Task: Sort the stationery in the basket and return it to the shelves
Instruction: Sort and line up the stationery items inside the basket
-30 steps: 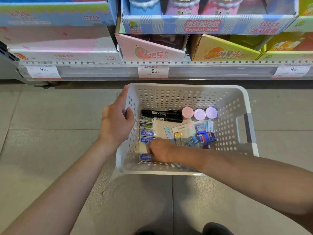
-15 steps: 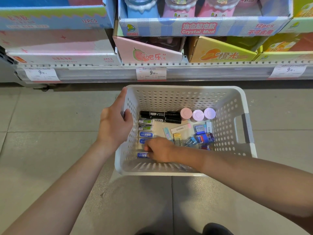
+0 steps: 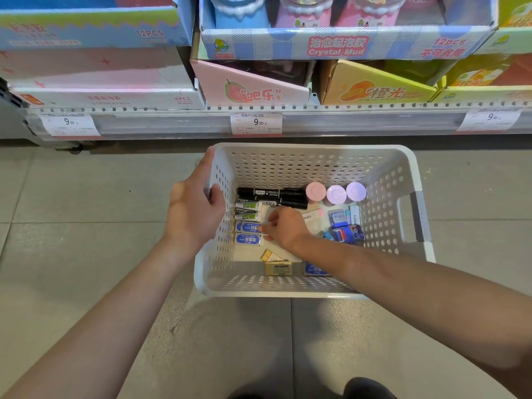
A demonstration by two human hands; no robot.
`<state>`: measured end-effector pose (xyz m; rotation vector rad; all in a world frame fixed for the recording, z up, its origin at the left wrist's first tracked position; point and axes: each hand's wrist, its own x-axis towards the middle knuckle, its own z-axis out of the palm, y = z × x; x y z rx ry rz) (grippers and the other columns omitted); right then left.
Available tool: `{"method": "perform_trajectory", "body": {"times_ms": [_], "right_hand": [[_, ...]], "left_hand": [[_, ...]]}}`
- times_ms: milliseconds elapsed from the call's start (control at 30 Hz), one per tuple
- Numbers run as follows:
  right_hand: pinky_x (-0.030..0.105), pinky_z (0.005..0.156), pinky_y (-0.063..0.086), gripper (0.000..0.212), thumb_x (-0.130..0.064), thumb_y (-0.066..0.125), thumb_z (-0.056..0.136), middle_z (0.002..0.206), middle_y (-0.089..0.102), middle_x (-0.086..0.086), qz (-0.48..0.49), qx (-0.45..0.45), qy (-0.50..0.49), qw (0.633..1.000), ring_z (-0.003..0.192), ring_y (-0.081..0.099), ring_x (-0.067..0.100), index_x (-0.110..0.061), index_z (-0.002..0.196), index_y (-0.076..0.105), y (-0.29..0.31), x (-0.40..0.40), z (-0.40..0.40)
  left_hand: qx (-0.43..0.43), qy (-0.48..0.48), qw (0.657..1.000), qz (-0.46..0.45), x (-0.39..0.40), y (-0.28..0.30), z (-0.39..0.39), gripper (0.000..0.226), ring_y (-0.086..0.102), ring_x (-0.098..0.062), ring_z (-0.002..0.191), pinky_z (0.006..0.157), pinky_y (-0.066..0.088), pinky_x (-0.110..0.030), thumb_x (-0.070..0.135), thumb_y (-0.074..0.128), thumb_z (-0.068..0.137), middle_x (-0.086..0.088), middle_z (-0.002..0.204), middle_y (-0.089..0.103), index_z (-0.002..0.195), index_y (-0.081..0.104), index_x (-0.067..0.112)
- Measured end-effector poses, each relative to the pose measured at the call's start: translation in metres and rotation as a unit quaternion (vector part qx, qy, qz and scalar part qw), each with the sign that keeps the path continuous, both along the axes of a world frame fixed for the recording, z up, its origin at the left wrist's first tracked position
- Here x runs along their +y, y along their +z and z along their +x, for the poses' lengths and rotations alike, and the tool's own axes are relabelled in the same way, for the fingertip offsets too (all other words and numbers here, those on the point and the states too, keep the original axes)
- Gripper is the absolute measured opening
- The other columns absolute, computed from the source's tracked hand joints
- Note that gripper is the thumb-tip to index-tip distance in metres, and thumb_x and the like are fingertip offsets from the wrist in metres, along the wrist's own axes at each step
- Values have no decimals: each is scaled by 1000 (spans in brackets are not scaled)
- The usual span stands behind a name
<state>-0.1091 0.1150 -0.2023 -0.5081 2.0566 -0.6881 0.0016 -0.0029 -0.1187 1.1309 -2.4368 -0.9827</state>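
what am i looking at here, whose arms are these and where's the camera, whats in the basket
No machine: these are a person's bare arms, filmed by a wide-angle camera worn on their head, looking down. A white perforated basket stands on the tiled floor before a shop shelf. The left hand grips the basket's left rim. The right hand reaches inside, fingertips on a blue-labelled eraser; whether it has gripped it, I cannot tell. Also inside are black markers, three round pastel cases and small packets.

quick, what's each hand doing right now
Left hand: grips the left rim of the white basket.
Right hand: inside the basket, fingers curled at a blue-labelled eraser; whether it actually holds it cannot be told.
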Motion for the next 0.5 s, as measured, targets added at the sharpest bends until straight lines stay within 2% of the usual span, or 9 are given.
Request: {"method": "perform_trajectory", "body": {"times_ms": [67, 100, 200, 267, 367, 433, 500], "right_hand": [[36, 80, 56, 27, -20, 68, 86, 83, 69, 12, 26, 6, 9, 1000, 79, 70, 23, -15, 67, 49, 0, -2, -2], [34, 77, 55, 28, -20, 66, 88, 79, 68, 11, 31, 2, 7, 1000, 73, 69, 22, -16, 66, 48, 1, -3, -3], [29, 68, 53, 17, -19, 64, 88, 78, 69, 8, 40, 10, 8, 999, 61, 62, 12, -9, 75, 61, 0, -6, -3], [24, 65, 48, 18, -22, 69, 84, 81, 69, 6, 52, 21, 22, 998, 67, 59, 11, -5, 88, 69, 1, -7, -2], [25, 73, 49, 28, -22, 74, 79, 97, 69, 9, 59, 28, 25, 998, 92, 63, 20, -4, 99, 69, 2, -10, 1], [28, 78, 51, 27, -21, 74, 79, 100, 70, 11, 62, 33, 27, 997, 94, 64, 21, -3, 99, 69, 4, -11, 2], [29, 77, 52, 24, -20, 72, 80, 98, 71, 11, 69, 28, 41, 996, 90, 64, 20, -3, 97, 69, 2, -12, 1]], "left_hand": [[0, 0, 1000, 3, 0, 0, 0, 61, 29, -13, 41, 46, 31, -23, 7, 46, 94, -1, 51, 34, 149, 29, 26], [2, 1, 1000, 3, 0, 0, 0, 61, 31, -13, 41, 45, 31, -20, 7, 46, 93, -1, 51, 34, 149, 29, 25], [6, 0, 1000, 4, 0, 0, 0, 61, 37, -9, 42, 44, 31, -13, 5, 47, 93, 0, 50, 33, 149, 30, 24], [5, -3, 1000, 6, 0, 0, 0, 61, 38, -7, 42, 42, 31, -13, 7, 46, 94, -2, 52, 36, 149, 29, 25], [5, 0, 1000, 9, -1, -1, 1, 61, 37, -8, 42, 42, 31, -14, 8, 47, 94, -7, 54, 40, 149, 28, 26], [6, 2, 1000, 12, -1, -1, 1, 61, 35, -10, 42, 42, 31, -15, 8, 47, 94, -11, 55, 41, 149, 28, 27], [10, 2, 1000, 14, 0, -1, 1, 61, 35, -9, 42, 42, 29, -14, 7, 46, 94, -5, 53, 35, 149, 28, 26]]}}
